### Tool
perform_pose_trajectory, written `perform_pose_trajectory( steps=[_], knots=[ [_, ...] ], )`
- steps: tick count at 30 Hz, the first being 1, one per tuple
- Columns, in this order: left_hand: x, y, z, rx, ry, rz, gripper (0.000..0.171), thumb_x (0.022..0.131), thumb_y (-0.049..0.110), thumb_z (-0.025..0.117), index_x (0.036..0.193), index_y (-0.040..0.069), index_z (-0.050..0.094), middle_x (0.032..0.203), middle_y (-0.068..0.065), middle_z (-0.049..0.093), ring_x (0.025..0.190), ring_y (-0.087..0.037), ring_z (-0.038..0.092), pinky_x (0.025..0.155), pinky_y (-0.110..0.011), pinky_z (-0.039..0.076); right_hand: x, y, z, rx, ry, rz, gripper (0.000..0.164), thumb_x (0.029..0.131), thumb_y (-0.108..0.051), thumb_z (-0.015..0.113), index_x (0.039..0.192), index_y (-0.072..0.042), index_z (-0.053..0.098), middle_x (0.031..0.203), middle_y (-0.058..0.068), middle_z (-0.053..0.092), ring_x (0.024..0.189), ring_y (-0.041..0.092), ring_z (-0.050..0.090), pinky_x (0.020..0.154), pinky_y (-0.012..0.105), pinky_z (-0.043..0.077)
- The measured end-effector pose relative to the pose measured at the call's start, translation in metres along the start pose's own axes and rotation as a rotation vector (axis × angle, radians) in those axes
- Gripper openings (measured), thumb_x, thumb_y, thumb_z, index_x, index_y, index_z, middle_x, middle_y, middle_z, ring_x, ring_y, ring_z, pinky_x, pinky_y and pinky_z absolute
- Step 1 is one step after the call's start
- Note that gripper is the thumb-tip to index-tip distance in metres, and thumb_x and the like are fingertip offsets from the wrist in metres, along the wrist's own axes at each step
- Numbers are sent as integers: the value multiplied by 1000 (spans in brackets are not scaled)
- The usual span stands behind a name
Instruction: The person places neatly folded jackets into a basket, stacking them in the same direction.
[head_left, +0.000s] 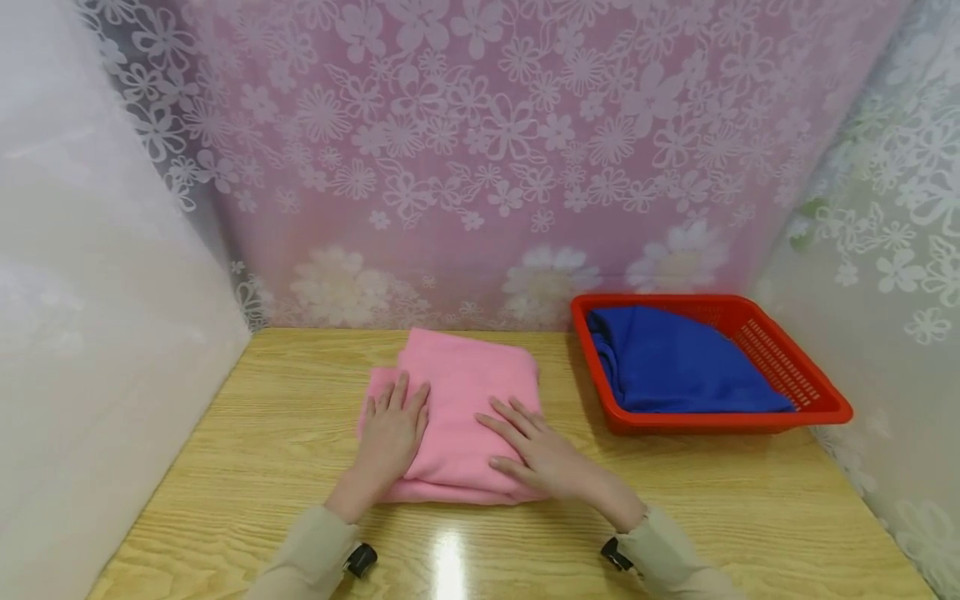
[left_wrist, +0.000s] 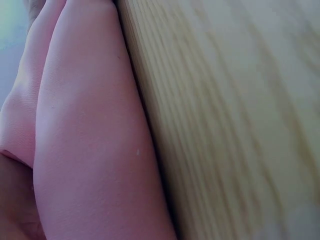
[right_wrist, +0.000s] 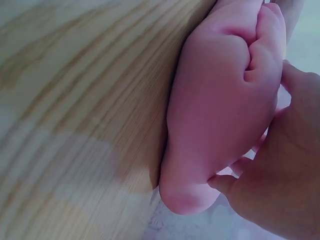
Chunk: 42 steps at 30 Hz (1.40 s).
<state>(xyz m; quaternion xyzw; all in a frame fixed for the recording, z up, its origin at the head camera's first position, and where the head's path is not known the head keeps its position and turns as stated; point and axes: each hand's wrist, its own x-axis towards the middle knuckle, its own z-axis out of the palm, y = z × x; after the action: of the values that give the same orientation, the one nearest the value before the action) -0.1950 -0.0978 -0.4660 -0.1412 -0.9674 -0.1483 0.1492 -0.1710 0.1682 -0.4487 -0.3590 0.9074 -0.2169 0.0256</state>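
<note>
A folded pink cloth [head_left: 468, 400] lies on the wooden table in front of me, its layers stacked a little unevenly at the left. My left hand [head_left: 392, 433] rests on its left part with the fingers pointing away from me. On the right part lies my right hand [head_left: 543, 454], fingers spread and pointing up and left. The left wrist view shows the cloth's thick folded edge [left_wrist: 95, 120] close up, with only a bit of the hand at the lower left. In the right wrist view the right hand [right_wrist: 280, 165] touches the top of the rounded folds.
To the right stands a red plastic basket [head_left: 712, 423] with a folded blue cloth [head_left: 675, 367] in it. Flowered curtains [head_left: 480, 167] enclose the wooden table [head_left: 247, 433] at the back and on both sides.
</note>
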Motion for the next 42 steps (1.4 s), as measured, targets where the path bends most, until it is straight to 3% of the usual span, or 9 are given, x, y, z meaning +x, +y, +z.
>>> perform_pose_trajectory(
  steps=[8, 14, 16, 22, 27, 33, 39, 42],
  knots=[
    [1, 10, 4, -42, 1, 2, 41, 106, 28, 51, 142, 9, 60, 153, -26, 44, 133, -52, 47, 106, -73, 34, -14, 8, -3, -1, 16, 9, 61, 105, -40, 54, 159, -20, 35, 168, 10, 22, 153, 42, 17, 116, 67, 23],
    [-1, 0, -3, -159, -105, -43, 47, 107, 38, 50, 148, 16, 55, 159, -22, 37, 142, -49, 38, 109, -74, 27, -17, 16, -8, 85, 3, 28, 62, 104, -43, 56, 159, -25, 35, 168, 6, 22, 154, 39, 15, 114, 67, 28],
    [-3, -6, -7, -217, -144, -60, 53, 106, 41, 51, 151, 12, 50, 159, -25, 34, 143, -50, 35, 111, -73, 26, -17, 17, -9, 113, 12, 39, 62, 103, -42, 57, 159, -25, 37, 168, 7, 23, 154, 38, 16, 112, 67, 31],
    [-9, -20, -13, -409, -245, -188, 84, 102, 48, 55, 159, -4, 22, 159, -38, 21, 145, -56, 23, 113, -70, 25, -20, 18, -13, 154, 121, 118, 58, 102, -34, 62, 154, -15, 45, 164, 21, 26, 150, 46, 21, 111, 69, 30],
    [-10, -27, -16, -505, -311, -277, 89, 101, 53, 54, 160, -3, 18, 161, -38, 9, 146, -60, 12, 112, -75, 20, -21, 21, -17, 163, 235, 263, 60, 100, -31, 65, 152, -8, 47, 157, 28, 36, 143, 47, 36, 108, 67, 37],
    [-11, -35, -25, -685, -334, -376, 91, 101, 50, 56, 160, -6, 13, 161, -39, 6, 147, -56, 18, 117, -67, 21, -24, 31, -16, 432, 167, 408, 73, 102, -32, 61, 161, -6, 27, 159, 25, 35, 141, 43, 42, 111, 56, 39],
    [-11, -41, -33, -968, -398, -481, 97, 101, 44, 58, 158, -9, 0, 163, -35, 8, 152, -47, 9, 122, -58, 14, -23, 36, -13, 817, 119, 485, 81, 103, -24, 61, 164, -9, 9, 156, 36, 30, 135, 47, 47, 96, 50, 55],
    [-12, -44, -33, -1028, -429, -522, 97, 102, 46, 56, 159, -7, -1, 162, -36, 10, 150, -49, 14, 120, -61, 20, -21, 37, -12, 939, 123, 525, 83, 103, -22, 61, 164, -10, 6, 154, 37, 30, 126, 43, 55, 89, 49, 58]
  ],
)
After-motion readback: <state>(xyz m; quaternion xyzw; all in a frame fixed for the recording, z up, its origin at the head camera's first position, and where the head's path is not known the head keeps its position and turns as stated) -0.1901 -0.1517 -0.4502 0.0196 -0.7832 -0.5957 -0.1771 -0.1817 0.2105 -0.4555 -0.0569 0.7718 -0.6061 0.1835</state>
